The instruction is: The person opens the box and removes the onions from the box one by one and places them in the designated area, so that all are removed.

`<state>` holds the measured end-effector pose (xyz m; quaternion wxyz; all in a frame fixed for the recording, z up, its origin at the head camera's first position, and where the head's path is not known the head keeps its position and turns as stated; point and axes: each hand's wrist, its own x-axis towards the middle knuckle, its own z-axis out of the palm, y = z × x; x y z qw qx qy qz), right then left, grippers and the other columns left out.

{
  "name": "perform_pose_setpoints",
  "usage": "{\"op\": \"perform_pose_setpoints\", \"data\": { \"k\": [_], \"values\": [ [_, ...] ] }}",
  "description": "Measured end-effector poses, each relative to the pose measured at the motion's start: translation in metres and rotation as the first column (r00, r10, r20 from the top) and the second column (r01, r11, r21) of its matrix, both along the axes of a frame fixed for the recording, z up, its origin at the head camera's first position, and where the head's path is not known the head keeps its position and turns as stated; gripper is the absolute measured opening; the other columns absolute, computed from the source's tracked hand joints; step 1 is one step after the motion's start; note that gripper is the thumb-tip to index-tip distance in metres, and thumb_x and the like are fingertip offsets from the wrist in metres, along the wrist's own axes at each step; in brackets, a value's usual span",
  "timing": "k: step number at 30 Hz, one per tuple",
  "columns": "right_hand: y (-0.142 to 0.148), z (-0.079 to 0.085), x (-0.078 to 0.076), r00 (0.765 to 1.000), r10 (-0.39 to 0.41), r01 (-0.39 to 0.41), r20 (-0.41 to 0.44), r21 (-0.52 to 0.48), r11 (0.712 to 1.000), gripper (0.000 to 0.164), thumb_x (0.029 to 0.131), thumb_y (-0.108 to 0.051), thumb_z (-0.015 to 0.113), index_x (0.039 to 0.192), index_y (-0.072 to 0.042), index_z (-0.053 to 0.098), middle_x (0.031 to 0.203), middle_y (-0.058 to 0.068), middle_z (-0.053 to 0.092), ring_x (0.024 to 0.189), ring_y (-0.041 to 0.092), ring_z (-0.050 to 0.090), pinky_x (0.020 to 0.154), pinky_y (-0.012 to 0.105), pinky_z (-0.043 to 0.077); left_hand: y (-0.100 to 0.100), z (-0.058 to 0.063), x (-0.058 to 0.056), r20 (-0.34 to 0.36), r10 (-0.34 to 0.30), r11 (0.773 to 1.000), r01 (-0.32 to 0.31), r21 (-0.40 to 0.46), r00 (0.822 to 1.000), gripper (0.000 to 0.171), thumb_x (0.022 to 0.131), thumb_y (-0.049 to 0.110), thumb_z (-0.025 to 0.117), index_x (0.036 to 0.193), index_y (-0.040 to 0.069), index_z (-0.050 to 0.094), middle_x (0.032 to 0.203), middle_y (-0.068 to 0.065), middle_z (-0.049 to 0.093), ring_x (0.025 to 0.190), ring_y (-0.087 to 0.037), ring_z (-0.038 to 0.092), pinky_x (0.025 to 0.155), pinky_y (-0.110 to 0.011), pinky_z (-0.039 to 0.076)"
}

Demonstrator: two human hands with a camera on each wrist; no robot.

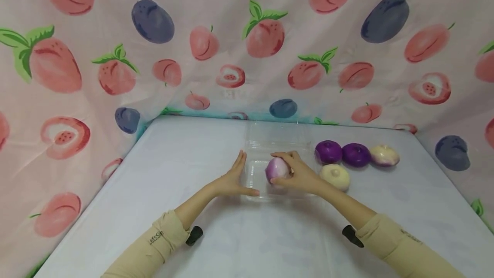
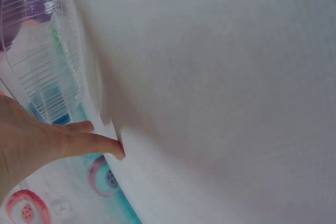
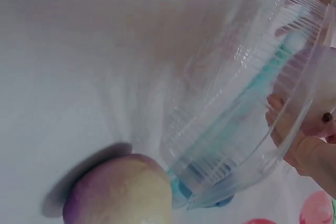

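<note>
My right hand [image 1: 299, 175] grips a purple-and-white onion [image 1: 275, 170] between thumb and fingers, over the base of a clear plastic clamshell box [image 1: 266, 194]. In the right wrist view, part of that onion [image 3: 315, 111] shows past the box's ribbed wall [image 3: 226, 129], and the fingers curl against it. At the box's left side is my left hand [image 1: 230, 182], thumb and fingers spread and holding nothing. The left wrist view has its straight fingers [image 2: 94, 142] close by the box [image 2: 50, 72]. The box's lid [image 1: 278, 132] lies folded back, away from me.
Right of the box, two dark purple onions [image 1: 328, 152] and a pale onion with purple tinges [image 1: 384, 155] form a row. A cream onion [image 1: 335, 176] lies before them, near my right wrist. A fruit-print curtain [image 1: 231, 25] hangs behind the white table [image 1: 185, 153].
</note>
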<state>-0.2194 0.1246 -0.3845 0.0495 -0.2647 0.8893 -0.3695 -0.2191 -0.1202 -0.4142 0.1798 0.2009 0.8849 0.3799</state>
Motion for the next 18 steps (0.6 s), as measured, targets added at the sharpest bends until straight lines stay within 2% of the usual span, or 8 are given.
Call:
{"op": "perform_pose_setpoints", "data": {
  "k": [5, 9, 14, 18],
  "values": [
    [0.012, 0.008, 0.002, 0.999, -0.020, 0.022, 0.032, -0.068, 0.997, 0.066, 0.082, -0.025, 0.074, 0.138, -0.011, 0.043, 0.117, 0.018, 0.043, 0.105, 0.030, 0.053, 0.085, 0.040, 0.054, 0.000, 0.000, -0.001, -0.005, 0.002, 1.000, -0.002, -0.010, 1.000, 0.128, 0.072, 0.048, 0.078, 0.149, 0.005, -0.014, 0.156, -0.011, -0.024, 0.145, -0.030, -0.012, 0.117, -0.051, 0.012],
    [0.021, 0.016, 0.005, 0.998, -0.036, 0.040, 0.042, -0.108, 0.993, 0.067, 0.082, -0.025, 0.074, 0.139, -0.014, 0.041, 0.126, 0.016, 0.041, 0.111, 0.033, 0.052, 0.087, 0.041, 0.054, 0.001, 0.001, -0.001, 0.000, 0.002, 1.000, -0.002, -0.004, 1.000, 0.127, 0.072, 0.045, 0.079, 0.149, 0.006, -0.014, 0.156, -0.010, -0.023, 0.145, -0.028, -0.013, 0.117, -0.050, 0.011],
    [0.035, 0.025, 0.006, 0.998, -0.054, 0.059, 0.039, -0.116, 0.991, 0.069, 0.083, -0.029, 0.073, 0.141, -0.016, 0.039, 0.134, 0.015, 0.041, 0.115, 0.035, 0.052, 0.089, 0.046, 0.052, 0.002, 0.001, -0.001, -0.007, 0.001, 1.000, -0.001, 0.008, 1.000, 0.126, 0.072, 0.044, 0.079, 0.149, 0.004, -0.013, 0.156, -0.012, -0.023, 0.146, -0.030, -0.012, 0.117, -0.051, 0.011],
    [0.046, 0.026, 0.006, 0.999, -0.052, 0.053, 0.007, -0.107, 0.993, 0.068, 0.084, -0.027, 0.072, 0.141, -0.012, 0.038, 0.138, 0.014, 0.042, 0.117, 0.034, 0.051, 0.092, 0.048, 0.050, 0.003, 0.000, -0.001, -0.001, 0.008, 1.000, -0.007, 0.022, 1.000, 0.127, 0.072, 0.043, 0.080, 0.149, 0.003, -0.013, 0.156, -0.013, -0.023, 0.145, -0.032, -0.013, 0.117, -0.052, 0.011]
  ]
}}
